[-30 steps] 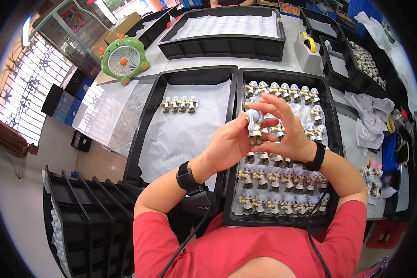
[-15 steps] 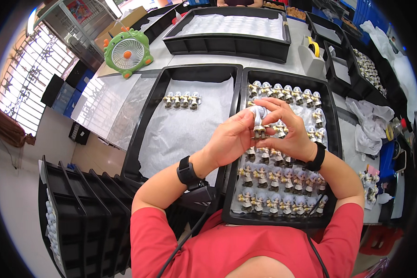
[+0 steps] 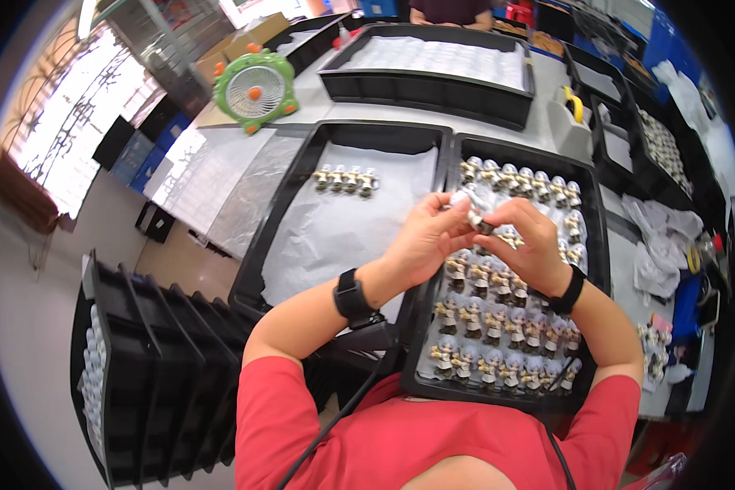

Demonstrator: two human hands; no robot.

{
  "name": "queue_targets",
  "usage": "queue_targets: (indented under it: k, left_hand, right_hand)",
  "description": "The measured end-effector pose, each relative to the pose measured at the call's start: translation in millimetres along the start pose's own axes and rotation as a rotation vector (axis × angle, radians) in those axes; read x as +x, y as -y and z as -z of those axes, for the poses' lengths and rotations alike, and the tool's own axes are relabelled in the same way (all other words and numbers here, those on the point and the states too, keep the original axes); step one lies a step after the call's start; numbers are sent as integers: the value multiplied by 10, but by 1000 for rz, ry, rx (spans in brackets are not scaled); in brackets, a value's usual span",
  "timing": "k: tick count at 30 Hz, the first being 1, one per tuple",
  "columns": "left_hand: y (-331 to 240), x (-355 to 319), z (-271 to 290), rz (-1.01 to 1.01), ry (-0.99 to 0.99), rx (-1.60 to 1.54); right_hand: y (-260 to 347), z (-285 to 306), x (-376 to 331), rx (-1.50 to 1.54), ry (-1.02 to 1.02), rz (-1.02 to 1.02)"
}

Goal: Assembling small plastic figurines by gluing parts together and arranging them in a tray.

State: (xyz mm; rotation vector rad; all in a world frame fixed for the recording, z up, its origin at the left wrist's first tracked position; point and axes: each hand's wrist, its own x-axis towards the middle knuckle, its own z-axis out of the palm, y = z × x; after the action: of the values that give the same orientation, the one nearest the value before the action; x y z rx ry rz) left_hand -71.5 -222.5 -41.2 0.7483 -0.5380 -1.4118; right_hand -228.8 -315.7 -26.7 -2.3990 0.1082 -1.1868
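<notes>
A small figurine (image 3: 475, 217) with pale hair and dark feet is tilted on its side between my two hands. My left hand (image 3: 427, 238) pinches it at the head end, while the fingers of my right hand (image 3: 528, 242) close on its feet end. Both hands are above the right black tray (image 3: 601, 269), where rows of similar figurines (image 3: 496, 321) stand on white lining. In the left black tray (image 3: 302, 184), a short row of several figurines (image 3: 345, 179) stands near the far end of a white sheet (image 3: 318, 245).
A green fan (image 3: 256, 92) stands at the far left of the table. Behind the trays is another large black tray (image 3: 425, 88), with a tape dispenser (image 3: 569, 122) to its right. Stacked black trays (image 3: 159, 367) stand at my left. Across the table is a person (image 3: 451, 15).
The figurine has gone from upright to tilted sideways, and my hands have shifted their grip around it. The whole view has also shifted slightly.
</notes>
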Motion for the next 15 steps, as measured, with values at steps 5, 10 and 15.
queue_targets:
  k: [5, 10, 15]
  left_hand:
    - [-334, 328, 105, -209, -164, 489]
    - [-896, 753, 841, -277, -511, 1648]
    - [-694, 945, 1320, -175, -547, 1925]
  right_hand:
    - [-23, 44, 55, 46, 2, -152]
    - [-243, 150, 128, -79, -81, -216]
    - [-662, 389, 128, -237, -249, -320]
